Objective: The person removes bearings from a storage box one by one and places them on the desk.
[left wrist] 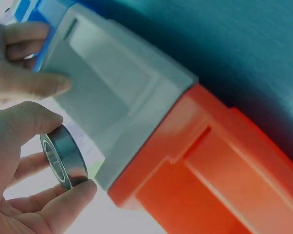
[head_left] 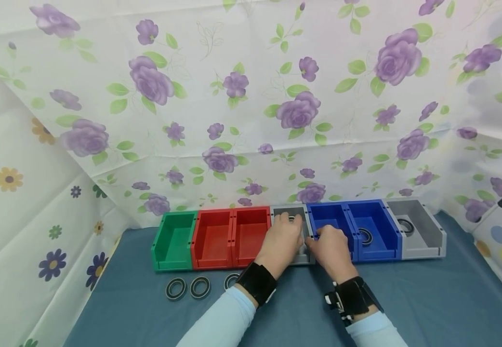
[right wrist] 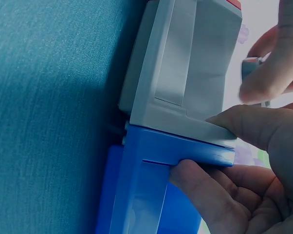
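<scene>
My left hand (head_left: 280, 241) is over the middle grey bin (head_left: 301, 259). Between its thumb and fingers it pinches a ball bearing (left wrist: 72, 153), a steel ring with a dark inner face, tilted on edge. My right hand (head_left: 332, 248) is at the seam where this grey bin meets the blue bin (right wrist: 137, 195). In the right wrist view its thumb (right wrist: 248, 122) lies on the grey side and a fingertip (right wrist: 185, 170) on the blue side, pinching the two adjoining walls. The bottom of that blue bin is partly hidden by the right hand in the head view.
A green bin (head_left: 174, 265) and two red bins (head_left: 214, 260) stand to the left. Bearings lie in the right blue bin (head_left: 378, 253) and the far-right grey bin (head_left: 424, 251). Three more bearings (head_left: 200, 287) lie on the blue cloth (head_left: 147, 318), one partly hidden by the left wrist.
</scene>
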`<control>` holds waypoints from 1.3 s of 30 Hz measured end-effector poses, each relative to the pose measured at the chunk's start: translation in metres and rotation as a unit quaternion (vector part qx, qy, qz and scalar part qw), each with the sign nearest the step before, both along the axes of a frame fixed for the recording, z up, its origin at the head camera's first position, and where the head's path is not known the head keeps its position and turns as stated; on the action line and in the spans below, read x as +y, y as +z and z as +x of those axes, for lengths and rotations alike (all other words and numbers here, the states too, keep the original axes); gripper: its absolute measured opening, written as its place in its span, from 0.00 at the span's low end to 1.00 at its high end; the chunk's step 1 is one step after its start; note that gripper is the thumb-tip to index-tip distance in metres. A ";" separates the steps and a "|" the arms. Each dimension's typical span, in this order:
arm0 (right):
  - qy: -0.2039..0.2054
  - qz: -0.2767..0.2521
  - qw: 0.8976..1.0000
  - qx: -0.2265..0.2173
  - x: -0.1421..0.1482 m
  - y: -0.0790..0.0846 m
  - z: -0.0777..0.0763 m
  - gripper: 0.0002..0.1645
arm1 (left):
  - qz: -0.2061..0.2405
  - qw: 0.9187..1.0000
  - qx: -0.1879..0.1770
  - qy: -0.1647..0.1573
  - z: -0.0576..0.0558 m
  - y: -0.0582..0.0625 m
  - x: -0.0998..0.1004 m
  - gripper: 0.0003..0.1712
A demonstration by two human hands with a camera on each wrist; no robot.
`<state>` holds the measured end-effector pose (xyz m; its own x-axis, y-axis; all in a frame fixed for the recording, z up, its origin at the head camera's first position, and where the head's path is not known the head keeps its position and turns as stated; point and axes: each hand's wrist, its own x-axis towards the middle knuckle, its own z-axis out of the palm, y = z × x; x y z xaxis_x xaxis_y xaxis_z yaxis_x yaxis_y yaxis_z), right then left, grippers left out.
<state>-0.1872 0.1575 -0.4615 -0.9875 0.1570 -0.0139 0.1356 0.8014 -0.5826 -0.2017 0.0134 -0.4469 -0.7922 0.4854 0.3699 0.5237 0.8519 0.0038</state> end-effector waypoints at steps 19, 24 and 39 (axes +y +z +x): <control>0.005 -0.006 1.000 -0.007 0.001 -0.001 0.000 0.26 | 0.214 0.974 0.060 -0.037 0.020 0.032 -0.053 0.28; 0.001 -0.007 1.000 -0.017 0.001 -0.001 0.000 0.27 | 0.260 0.964 0.041 -0.031 0.026 0.039 -0.065 0.29; 0.007 -0.001 1.000 -0.018 0.001 0.000 0.000 0.29 | 0.300 0.952 0.051 -0.023 0.056 0.029 -0.084 0.32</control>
<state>-0.1872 0.1581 -0.4613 -0.9884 0.1440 -0.0490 0.1456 0.8015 -0.5800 -0.1455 -0.0702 -0.4174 -0.7205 0.1956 0.6652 0.5836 0.6891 0.4295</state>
